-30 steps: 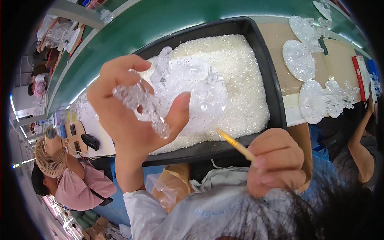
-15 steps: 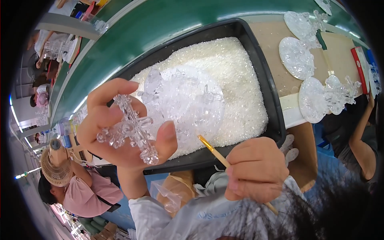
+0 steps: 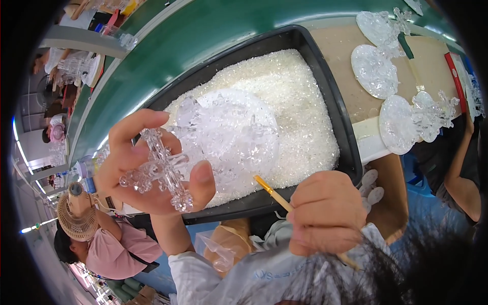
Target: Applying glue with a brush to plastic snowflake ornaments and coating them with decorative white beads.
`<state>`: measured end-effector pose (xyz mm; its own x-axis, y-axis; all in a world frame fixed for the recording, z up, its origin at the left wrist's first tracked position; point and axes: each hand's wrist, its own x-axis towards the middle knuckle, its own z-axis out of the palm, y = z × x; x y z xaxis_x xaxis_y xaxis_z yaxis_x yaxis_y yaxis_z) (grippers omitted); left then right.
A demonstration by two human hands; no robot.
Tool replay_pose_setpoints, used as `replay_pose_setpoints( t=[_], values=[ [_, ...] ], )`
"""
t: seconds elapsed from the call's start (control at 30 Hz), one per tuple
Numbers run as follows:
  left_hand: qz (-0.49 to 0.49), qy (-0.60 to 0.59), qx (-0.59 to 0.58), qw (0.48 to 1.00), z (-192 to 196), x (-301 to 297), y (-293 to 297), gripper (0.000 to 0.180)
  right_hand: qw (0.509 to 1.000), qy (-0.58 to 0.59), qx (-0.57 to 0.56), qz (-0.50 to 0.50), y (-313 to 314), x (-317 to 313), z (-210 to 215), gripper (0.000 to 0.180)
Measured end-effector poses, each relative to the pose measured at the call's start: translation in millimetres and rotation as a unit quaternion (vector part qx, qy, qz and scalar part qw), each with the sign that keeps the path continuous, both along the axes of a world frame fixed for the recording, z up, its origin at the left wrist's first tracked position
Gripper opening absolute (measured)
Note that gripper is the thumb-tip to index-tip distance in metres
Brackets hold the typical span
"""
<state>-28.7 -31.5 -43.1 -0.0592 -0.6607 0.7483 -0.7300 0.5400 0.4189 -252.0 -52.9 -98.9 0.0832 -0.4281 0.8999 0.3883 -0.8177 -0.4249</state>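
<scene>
My left hand (image 3: 147, 173) is closed around a clear ornament with a decorated cross (image 3: 168, 165) at its near end. Beyond the fingers, the ornament's round whitish base (image 3: 239, 122) tilts over the tray, with clear figures and bits on it. Where exactly the fingers grip is partly hidden by the cross. In my right hand (image 3: 328, 213), closed in a fist, is a small brush (image 3: 272, 192) with a wooden handle and gold-coloured ferrule. Its tip points up and left, near the lower edge of the round base; I cannot tell whether they touch.
A black tray (image 3: 335, 101) of sparkling white granules (image 3: 300, 76) lies under my hands, on a green bench (image 3: 218, 38). Similar clear ornaments (image 3: 399, 124) lie at the right, beside a green-handled brush (image 3: 406, 46). A co-worker's arm (image 3: 460, 157) is at right; a person with a fan (image 3: 79, 211) sits left.
My left hand and the ornament have shifted slightly left, and the round base has moved a little down and left. My right hand keeps the brush in nearly the same place.
</scene>
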Motion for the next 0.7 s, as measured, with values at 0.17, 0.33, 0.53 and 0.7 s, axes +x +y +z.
replay_pose_setpoints(
  t=[0.17, 0.33, 0.53, 0.7],
  values=[
    [-0.012, 0.015, -0.004, 1.000, -4, 4, 3, 0.057, 1.000, -0.015, 0.003, 0.001, -1, -2, -2, 0.009],
    [-0.041, 0.020, -0.031, 0.998, -4, 0, -4, 0.053, 0.983, -0.130, 0.126, 0.016, 7, -7, -1, 0.012],
    [-0.086, 0.025, -0.043, 0.995, -10, 4, -3, 0.047, 0.991, -0.001, 0.121, 0.063, 3, -1, 8, 0.012],
    [-0.100, -0.006, -0.006, 0.995, 1, 5, 4, 0.045, 0.991, 0.057, 0.084, 0.089, 1, -4, 5, 0.028]
  ],
)
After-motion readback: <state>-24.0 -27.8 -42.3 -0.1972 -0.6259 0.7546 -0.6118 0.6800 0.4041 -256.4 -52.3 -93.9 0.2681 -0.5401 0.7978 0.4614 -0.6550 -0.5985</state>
